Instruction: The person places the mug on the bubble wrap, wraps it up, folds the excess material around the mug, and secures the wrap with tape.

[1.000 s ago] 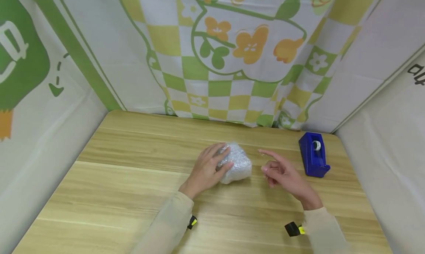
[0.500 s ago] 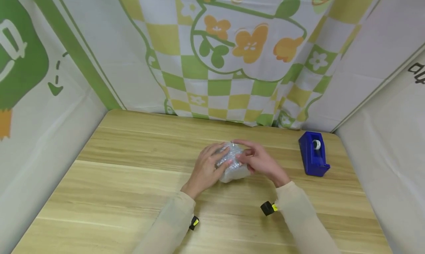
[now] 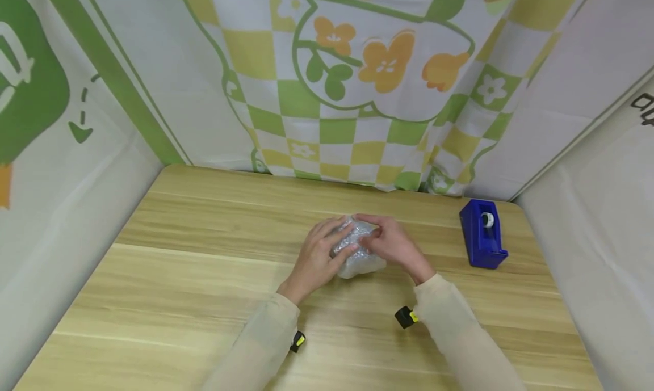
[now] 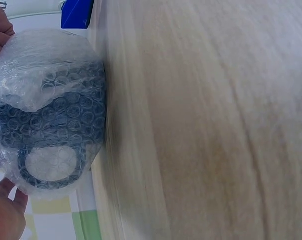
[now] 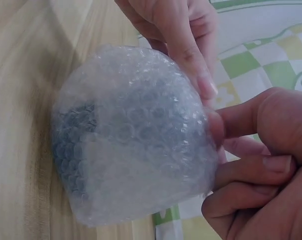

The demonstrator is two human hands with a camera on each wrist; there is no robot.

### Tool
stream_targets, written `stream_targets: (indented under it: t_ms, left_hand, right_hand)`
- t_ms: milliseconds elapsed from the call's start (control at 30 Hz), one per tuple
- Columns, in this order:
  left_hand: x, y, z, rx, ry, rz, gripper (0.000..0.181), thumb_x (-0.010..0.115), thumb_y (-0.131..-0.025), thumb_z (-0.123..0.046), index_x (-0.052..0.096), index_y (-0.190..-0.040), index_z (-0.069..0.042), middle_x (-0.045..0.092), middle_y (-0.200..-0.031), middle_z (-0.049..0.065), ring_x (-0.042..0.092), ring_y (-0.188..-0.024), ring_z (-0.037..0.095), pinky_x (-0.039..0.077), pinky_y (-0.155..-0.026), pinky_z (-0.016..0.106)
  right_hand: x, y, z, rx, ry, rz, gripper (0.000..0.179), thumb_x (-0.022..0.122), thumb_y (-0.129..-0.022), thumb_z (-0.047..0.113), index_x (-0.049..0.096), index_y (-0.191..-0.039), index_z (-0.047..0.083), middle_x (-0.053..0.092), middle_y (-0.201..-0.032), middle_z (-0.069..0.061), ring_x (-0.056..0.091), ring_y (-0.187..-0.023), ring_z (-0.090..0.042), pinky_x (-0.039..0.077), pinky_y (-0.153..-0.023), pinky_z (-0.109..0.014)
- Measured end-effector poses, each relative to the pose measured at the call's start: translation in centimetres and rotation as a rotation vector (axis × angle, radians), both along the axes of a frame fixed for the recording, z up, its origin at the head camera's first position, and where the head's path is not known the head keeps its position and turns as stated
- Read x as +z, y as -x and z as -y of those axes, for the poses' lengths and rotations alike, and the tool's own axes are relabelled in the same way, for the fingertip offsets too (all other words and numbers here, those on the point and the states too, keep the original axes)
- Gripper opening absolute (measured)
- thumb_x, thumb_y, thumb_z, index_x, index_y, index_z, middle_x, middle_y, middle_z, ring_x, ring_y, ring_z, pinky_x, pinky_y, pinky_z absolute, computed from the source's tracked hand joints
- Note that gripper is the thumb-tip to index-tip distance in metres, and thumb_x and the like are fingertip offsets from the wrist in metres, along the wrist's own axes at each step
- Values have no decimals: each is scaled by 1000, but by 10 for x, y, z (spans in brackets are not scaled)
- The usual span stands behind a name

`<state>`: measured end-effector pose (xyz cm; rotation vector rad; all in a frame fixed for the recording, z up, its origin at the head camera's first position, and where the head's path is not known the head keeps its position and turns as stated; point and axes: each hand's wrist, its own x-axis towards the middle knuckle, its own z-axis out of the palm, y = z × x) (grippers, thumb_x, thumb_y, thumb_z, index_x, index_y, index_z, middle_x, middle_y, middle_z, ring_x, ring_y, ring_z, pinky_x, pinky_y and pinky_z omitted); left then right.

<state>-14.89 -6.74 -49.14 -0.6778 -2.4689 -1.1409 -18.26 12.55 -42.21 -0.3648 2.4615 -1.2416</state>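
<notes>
A mug (image 3: pixel 361 265) wrapped in bubble wrap lies at the middle of the table. Through the clear wrap in the left wrist view, the dark mug (image 4: pixel 66 115) shows its looped handle. My left hand (image 3: pixel 314 257) holds it from the left, fingers over the top and thumb on the near side. From the right, my right hand (image 3: pixel 395 244) has its index finger and thumb on the wrap near the top, other fingers bent. The right wrist view shows those fingertips against the edge of the bubble wrap (image 5: pixel 141 145). Whether a tape strip lies under them is too unclear to tell.
A blue tape dispenser (image 3: pixel 477 246) with a roll in it stands at the table's back right. A checked flower curtain (image 3: pixel 352 135) hangs behind the wooden table (image 3: pixel 194 289), and pale cloth walls close both sides.
My right hand has moved left from beside the wrapped mug onto its top, and its index finger and thumb now touch the wrap. The left hand has kept its hold.
</notes>
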Motion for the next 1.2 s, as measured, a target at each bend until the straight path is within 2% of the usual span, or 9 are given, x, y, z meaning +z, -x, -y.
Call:
stream_targets:
  t_ms: [100, 300, 400, 500, 600, 733, 933, 1000, 1200]
  left_hand:
    - [0, 0, 0, -2, -4, 3, 49, 70, -97, -32, 63, -135, -3, 54, -148, 12, 46, -138, 30, 34, -117, 48]
    - [1, 0, -1, 4, 10, -1, 49, 71, -96, -32, 63, -135, -3, 54, -147, 13, 46, -138, 31, 34, -117, 48]
    - [1, -1, -2, 2, 13, -7, 48, 70, -96, -30, 63, -135, -2, 55, -147, 14, 47, -137, 33, 34, -117, 48]
    - [2, -1, -2, -3, 9, -13, 48, 71, -96, -29, 64, -134, -1, 55, -146, 15, 47, -136, 35, 35, -116, 49]
    - [2, -2, -2, -2, 9, -13, 48, 71, -96, -29, 64, -134, -1, 55, -146, 15, 47, -136, 36, 35, -116, 49]
    - [1, -2, 0, 4, 2, -6, 48, 72, -95, -28, 64, -134, -1, 55, -146, 14, 47, -136, 36, 35, -116, 49]
    - [0, 0, 1, 6, -6, 12, 50, 73, -95, -30, 64, -135, -3, 55, -147, 13, 47, -137, 35, 35, -116, 47]
    - [0, 1, 1, 2, -10, 15, 49, 73, -95, -30, 64, -135, -3, 55, -146, 13, 47, -136, 35, 35, -116, 47]
    - [0, 1, 1, -13, -31, 22, 49, 73, -95, -30, 64, -135, -2, 55, -146, 14, 48, -136, 37, 35, -115, 50]
  right_hand:
    - [0, 0, 2, -9, -35, -31, 57, 63, -91, 4, 56, -147, 13, 51, -53, 0, 37, -43, -9, 32, -41, -23]
    - [-2, 0, -2, -9, -98, -113, 73, 73, -91, 10, 40, -156, 9, 45, -52, 2, 38, -43, -9, 35, -41, -24]
    - [-4, -1, -9, 19, -72, -156, 75, 76, -91, 13, 38, -155, 5, 44, -52, 2, 37, -42, -9, 34, -40, -24]
    - [-6, -3, -17, 44, -5, -153, 71, 77, -91, 11, 42, -151, 1, 45, -53, 1, 37, -42, -9, 34, -40, -24]
    - [-6, -4, -20, 41, -24, -166, 71, 80, -89, 13, 44, -149, -1, 48, -57, -1, 40, -45, -10, 36, -42, -25]
    - [-5, -2, -17, -8, -74, -218, 70, 84, -85, 18, 51, -144, 1, 55, -74, -7, 49, -60, -17, 44, -53, -30]
    - [-15, 8, -11, -103, -28, -329, 42, 82, -87, 18, 70, -124, 2, 66, -101, -19, 60, -94, -36, 51, -79, -44]
    - [-19, 11, -10, -120, -24, -332, 37, 81, -87, 18, 73, -119, 2, 70, -105, -18, 63, -98, -35, 53, -83, -46]
    - [-21, 17, -5, -175, 47, -230, 31, 79, -89, 24, 76, -112, 3, 73, -102, -10, 64, -94, -26, 55, -76, -38]
